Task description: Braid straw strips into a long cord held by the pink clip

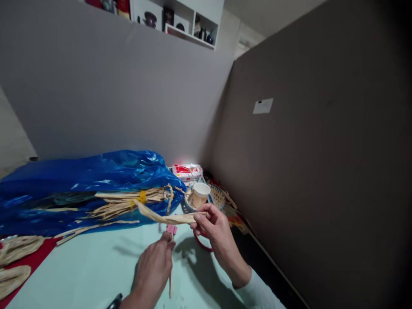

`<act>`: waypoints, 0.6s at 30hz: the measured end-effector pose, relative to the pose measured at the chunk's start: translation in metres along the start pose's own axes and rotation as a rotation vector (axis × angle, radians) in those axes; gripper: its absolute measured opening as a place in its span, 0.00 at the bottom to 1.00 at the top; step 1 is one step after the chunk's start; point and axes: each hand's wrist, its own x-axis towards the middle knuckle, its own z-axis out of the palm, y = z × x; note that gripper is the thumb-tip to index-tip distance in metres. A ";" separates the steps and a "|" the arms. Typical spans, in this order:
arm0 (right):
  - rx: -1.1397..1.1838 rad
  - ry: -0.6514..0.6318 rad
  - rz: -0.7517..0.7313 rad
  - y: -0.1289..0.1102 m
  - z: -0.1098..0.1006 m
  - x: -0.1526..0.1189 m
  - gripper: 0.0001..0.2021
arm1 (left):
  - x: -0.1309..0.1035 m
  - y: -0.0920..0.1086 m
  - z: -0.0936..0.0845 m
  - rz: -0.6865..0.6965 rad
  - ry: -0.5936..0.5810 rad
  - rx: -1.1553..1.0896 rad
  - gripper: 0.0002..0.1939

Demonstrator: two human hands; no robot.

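My right hand pinches the end of a pale, flat strip of dried plant fibre, which stretches out to the left over the table. Lower and to the left, my left hand is closed with thumb and finger together on a thin straw cord, whose tail hangs down below the fingers. A pink clip shows just beyond these fingertips. Behind the right hand, a red ring-shaped thing lies on the table, partly covered.
On the left lies a blue plastic bag with a straw bundle tied in yellow. Woven straw pieces rest on red cloth at the table's left. A paper cup, baskets and a red-white packet stand near the wall corner.
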 end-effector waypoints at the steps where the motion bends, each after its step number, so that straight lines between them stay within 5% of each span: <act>1: -0.007 0.001 0.021 0.005 -0.006 -0.008 0.17 | 0.000 -0.004 0.002 -0.008 0.016 -0.046 0.16; 8: -0.092 -0.064 0.043 0.028 -0.024 -0.036 0.08 | 0.000 -0.013 -0.003 -0.024 0.059 -0.499 0.19; 13: -0.371 -0.050 0.021 0.033 -0.020 -0.043 0.04 | -0.005 -0.008 -0.017 -0.033 -0.030 -0.664 0.16; 18: -0.735 -0.017 -0.094 0.029 -0.023 -0.046 0.05 | -0.005 -0.016 -0.009 -0.117 -0.137 -0.756 0.22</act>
